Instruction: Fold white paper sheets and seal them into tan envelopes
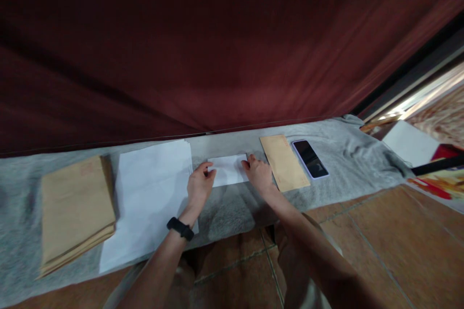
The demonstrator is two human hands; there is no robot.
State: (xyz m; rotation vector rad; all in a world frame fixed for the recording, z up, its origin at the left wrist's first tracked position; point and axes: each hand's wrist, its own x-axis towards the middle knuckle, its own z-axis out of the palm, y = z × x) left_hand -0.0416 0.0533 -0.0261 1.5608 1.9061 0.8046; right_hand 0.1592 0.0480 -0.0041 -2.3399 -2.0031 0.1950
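A folded white sheet (228, 170) lies on the grey cloth (232, 207) in front of me. My left hand (199, 187) pinches its left end between thumb and fingers; a black band is on that wrist. My right hand (258, 174) presses on the sheet's right end with bent fingers. Just to the left lies a stack of white paper (148, 203). To the right of my right hand lies a single brown envelope (284, 162).
A pile of brown envelopes (74, 210) sits at the far left. A phone (310, 158) with a dark screen lies beyond the single envelope. A dark red curtain (217, 43) hangs behind the cloth. Tiled floor (380, 246) shows below, and a white box (409, 142) at right.
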